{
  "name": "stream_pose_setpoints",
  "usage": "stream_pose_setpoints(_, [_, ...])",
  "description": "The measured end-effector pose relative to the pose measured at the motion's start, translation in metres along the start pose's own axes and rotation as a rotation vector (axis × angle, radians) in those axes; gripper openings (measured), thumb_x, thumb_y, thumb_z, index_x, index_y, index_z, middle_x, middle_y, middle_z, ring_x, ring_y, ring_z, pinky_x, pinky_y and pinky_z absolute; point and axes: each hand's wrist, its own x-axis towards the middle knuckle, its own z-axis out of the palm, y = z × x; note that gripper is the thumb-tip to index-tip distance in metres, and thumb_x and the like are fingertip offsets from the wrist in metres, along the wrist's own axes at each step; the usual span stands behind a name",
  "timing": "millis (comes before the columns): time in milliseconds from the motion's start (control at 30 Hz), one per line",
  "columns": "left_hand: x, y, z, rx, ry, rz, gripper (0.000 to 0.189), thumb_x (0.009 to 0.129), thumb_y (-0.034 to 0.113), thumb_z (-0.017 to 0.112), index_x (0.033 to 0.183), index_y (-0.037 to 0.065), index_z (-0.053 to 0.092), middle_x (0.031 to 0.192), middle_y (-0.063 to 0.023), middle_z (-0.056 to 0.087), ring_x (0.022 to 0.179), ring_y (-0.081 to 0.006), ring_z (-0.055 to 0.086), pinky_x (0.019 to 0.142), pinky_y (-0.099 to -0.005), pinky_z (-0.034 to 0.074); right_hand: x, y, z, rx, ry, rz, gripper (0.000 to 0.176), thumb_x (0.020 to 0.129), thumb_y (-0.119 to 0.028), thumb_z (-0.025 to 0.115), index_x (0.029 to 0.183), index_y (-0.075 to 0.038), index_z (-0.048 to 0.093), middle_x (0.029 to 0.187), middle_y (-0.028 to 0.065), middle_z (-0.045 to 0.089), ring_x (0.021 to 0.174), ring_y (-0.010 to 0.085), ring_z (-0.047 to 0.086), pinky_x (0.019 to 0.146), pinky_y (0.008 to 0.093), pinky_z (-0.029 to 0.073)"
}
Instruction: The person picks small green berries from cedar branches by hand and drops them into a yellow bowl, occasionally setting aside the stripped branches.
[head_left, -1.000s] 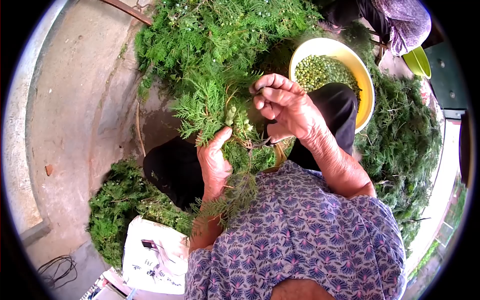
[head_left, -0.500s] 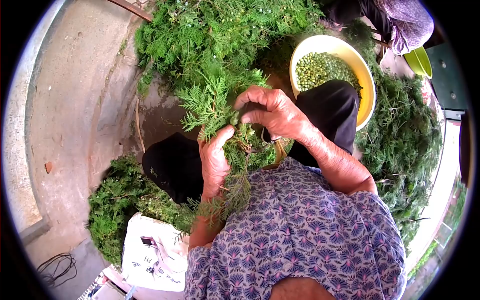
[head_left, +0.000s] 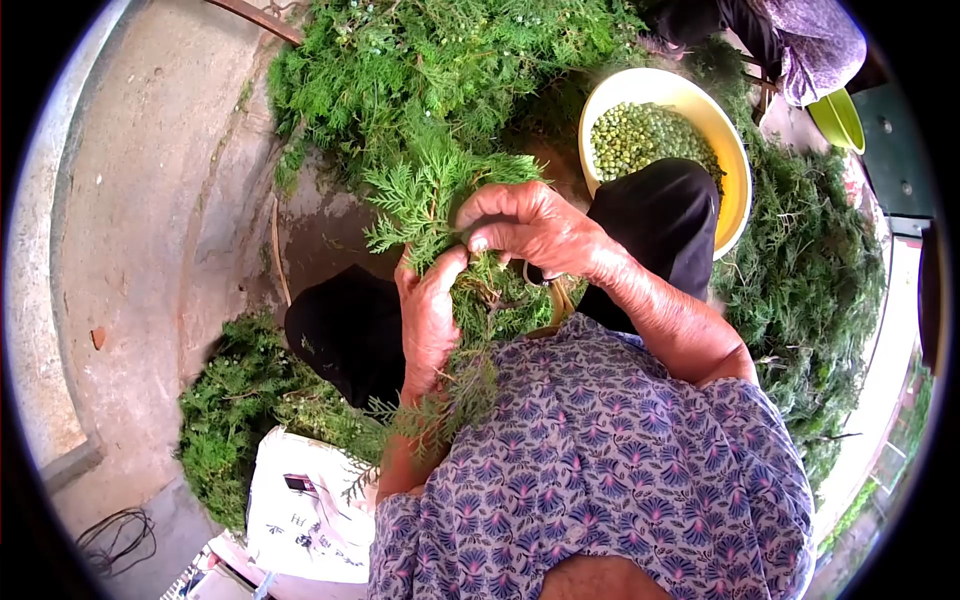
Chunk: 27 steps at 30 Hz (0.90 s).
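My left hand (head_left: 432, 308) is closed around a leafy evergreen branch (head_left: 415, 205), thumb uppermost. The branch's flat, scale-leaved sprays stick up past the fingers, and its lower twigs hang over my left forearm. My right hand (head_left: 545, 232) reaches across to the same spot, its thumb and index finger pinched just above the left thumb tip. A small green cone at those fingertips is mostly hidden by them. Beyond my right knee, a yellow basin (head_left: 738, 215) holds many small green cones (head_left: 640, 140).
Cut evergreen branches (head_left: 430, 75) are heaped ahead, with more piles at right (head_left: 810, 270) and lower left (head_left: 235, 400). A white sack (head_left: 305, 520) with a small dark device (head_left: 298, 483) lies at lower left. Another person's patterned sleeve (head_left: 820, 45) and a green basin (head_left: 838, 122) are at upper right.
My right hand has shifted slightly left, and its thumb and index finger have closed over the small green cone that showed between them. My left hand keeps its hold on the branch.
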Motion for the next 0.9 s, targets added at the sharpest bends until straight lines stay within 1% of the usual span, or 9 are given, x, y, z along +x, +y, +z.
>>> stream_pose_setpoints(33, [0.002, 0.001, 0.001, -0.001, -0.001, 0.002, 0.023, 0.076, 0.004, 0.063, 0.099, 0.0, 0.06, 0.087, -0.0069, 0.061, 0.09, -0.0167, 0.056, 0.08, -0.0302, 0.045, 0.0, 0.003, 0.002, 0.084, 0.04, 0.027, 0.017, 0.085, -0.012, 0.06, 0.099, -0.002, 0.059, 0.084, 0.0001, 0.059, 0.07, 0.0042, 0.054, 0.058, 0.0173, 0.046])
stream_pose_setpoints(100, [0.007, 0.007, 0.002, -0.794, 0.039, -0.426, 0.026, 0.077, 0.003, 0.063, 0.102, -0.001, 0.058, 0.091, -0.0071, 0.061, 0.087, -0.0164, 0.057, 0.079, -0.0304, 0.046, -0.003, -0.001, 0.006, 0.332, 0.206, 0.175, 0.016, 0.085, -0.012, 0.06, 0.098, -0.004, 0.06, 0.078, -0.0013, 0.059, 0.057, 0.0019, 0.048, 0.048, 0.0151, 0.04])
stream_pose_setpoints(267, [0.01, 0.014, 0.006, -0.839, 0.123, -0.401, 0.035, 0.076, 0.005, 0.066, 0.107, -0.001, 0.052, 0.096, -0.0106, 0.061, 0.087, -0.0178, 0.058, 0.076, -0.0312, 0.048, -0.006, 0.015, -0.014, 0.905, 0.196, -0.011, 0.016, 0.084, -0.011, 0.06, 0.098, -0.003, 0.057, 0.077, 0.0029, 0.057, 0.06, 0.0121, 0.054, 0.047, 0.0217, 0.038])
stream_pose_setpoints(467, [0.011, 0.021, 0.008, -0.771, 0.246, -0.441, 0.046, 0.075, 0.005, 0.07, 0.107, -0.003, 0.038, 0.093, -0.0113, 0.059, 0.084, -0.0168, 0.057, 0.074, -0.0304, 0.048, -0.015, 0.011, -0.013, 0.994, 0.136, -0.042, 0.018, 0.083, -0.008, 0.061, 0.1, -0.005, 0.055, 0.083, 0.0038, 0.057, 0.071, 0.0143, 0.058, 0.052, 0.0222, 0.042])
stream_pose_setpoints(533, [0.011, 0.025, 0.009, -0.761, 0.258, -0.448, 0.039, 0.075, 0.005, 0.07, 0.102, 0.0, 0.042, 0.093, -0.0111, 0.059, 0.083, -0.0157, 0.057, 0.075, -0.0299, 0.048, -0.021, 0.002, -0.006, 0.74, 0.15, -0.039, 0.012, 0.081, -0.008, 0.064, 0.092, -0.004, 0.06, 0.08, 0.0034, 0.06, 0.072, 0.0109, 0.055, 0.054, 0.0228, 0.042])
stream_pose_setpoints(633, [0.007, 0.032, 0.012, -0.872, 0.232, -0.453, 0.034, 0.079, 0.001, 0.064, 0.109, 0.0, 0.049, 0.096, -0.0079, 0.06, 0.084, -0.0141, 0.057, 0.076, -0.0272, 0.048, -0.016, -0.017, 0.007, -0.462, 0.355, -0.423, 0.024, 0.075, -0.005, 0.066, 0.098, -0.003, 0.062, 0.079, 0.008, 0.062, 0.079, 0.0209, 0.058, 0.065, 0.03, 0.048])
stream_pose_setpoints(800, [0.009, 0.022, 0.008, -0.891, 0.145, -0.318, 0.032, 0.081, 0.001, 0.06, 0.113, 0.002, 0.054, 0.104, -0.006, 0.059, 0.09, -0.0136, 0.056, 0.08, -0.027, 0.047, -0.009, -0.012, 0.011, -0.818, 0.344, -0.354, 0.015, 0.073, -0.003, 0.063, 0.087, -0.004, 0.062, 0.074, 0.0124, 0.057, 0.069, 0.0288, 0.059, 0.058, 0.037, 0.048])
stream_pose_setpoints(867, [0.007, 0.01, -0.007, 0.487, -0.054, 0.314, 0.032, 0.081, 0.002, 0.059, 0.113, 0.002, 0.054, 0.104, -0.0059, 0.059, 0.093, -0.0141, 0.055, 0.083, -0.0278, 0.045, -0.009, -0.008, 0.009, -0.665, 0.346, -0.411, 0.009, 0.075, -0.003, 0.062, 0.084, -0.002, 0.062, 0.073, 0.0131, 0.057, 0.066, 0.029, 0.058, 0.056, 0.0364, 0.048])
stream_pose_setpoints(900, [0.001, 0.005, -0.001, 0.136, 0.032, 0.164, 0.034, 0.082, 0.004, 0.059, 0.115, 0.002, 0.053, 0.105, -0.0062, 0.059, 0.096, -0.0154, 0.054, 0.086, -0.0284, 0.043, -0.004, -0.004, 0.007, -0.622, 0.381, -0.468, 0.009, 0.076, -0.004, 0.062, 0.084, -0.001, 0.062, 0.073, 0.0129, 0.058, 0.064, 0.0283, 0.058, 0.057, 0.0354, 0.048])
